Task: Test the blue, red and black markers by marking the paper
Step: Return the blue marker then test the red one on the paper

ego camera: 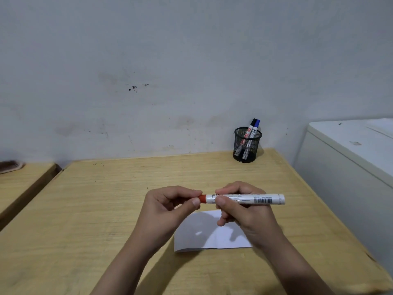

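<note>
Stretching out beneath both hands is the pale wooden worktop (106, 209), its grain running sideways, with a stained grey wall (170, 60) rising behind it. Off to the right of the hands stands a white cabinet (344, 167), close against the worktop's edge, and to the left a second wooden surface (23, 179) sits apart across a narrow gap.

Directly under the hands lies the paper (204, 233) — a white sheet, flat on the wood, partly covered by the right wrist and shaded by both hands. I can make out no marks on the part that shows.

Beyond the right hand, at the far corner, a black mesh pen cup (246, 145) holds the black marker (251, 128) and the blue marker (255, 127), both leaning to the right with caps up, touching one another.

The left hand (170, 207) is curled, its thumb and fingers pinching the red cap end of the red marker (244, 199). The right hand (238, 207) grips the white barrel just beside it, thumb on the near side, fingers wrapped over the top. The marker is held level above the paper — its barcode end poking out past the right hand. Whether the cap is fully seated I cannot tell.
</note>
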